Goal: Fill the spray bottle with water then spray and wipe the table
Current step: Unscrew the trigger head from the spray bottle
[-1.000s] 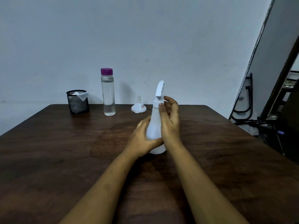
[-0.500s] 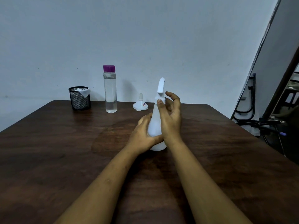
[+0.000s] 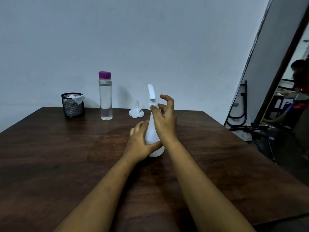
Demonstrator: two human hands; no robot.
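A white spray bottle (image 3: 151, 131) stands upright in the middle of the dark wooden table (image 3: 50, 156). My left hand (image 3: 140, 143) grips its lower body from the left. At the bottle's neck, the thumb and curled fingers of my right hand (image 3: 164, 119) pinch the collar under the spray head (image 3: 151, 92). Behind stand a clear water bottle (image 3: 105, 97) with a purple cap and a small white funnel (image 3: 136, 111), spout up. At the back left, a white cloth (image 3: 76, 97) lies in a black mesh cup (image 3: 72, 105).
The table stands against a pale wall. Off its right side are a black folding frame (image 3: 240, 104) and a dark doorway where a person (image 3: 299, 77) stands. A faint damp patch (image 3: 107, 144) shows on the wood left of my hands.
My right hand's fingers have shifted round the bottle's collar, the index finger lifting higher. My left hand keeps its hold and the bottle stays in place. My head has tilted slightly.
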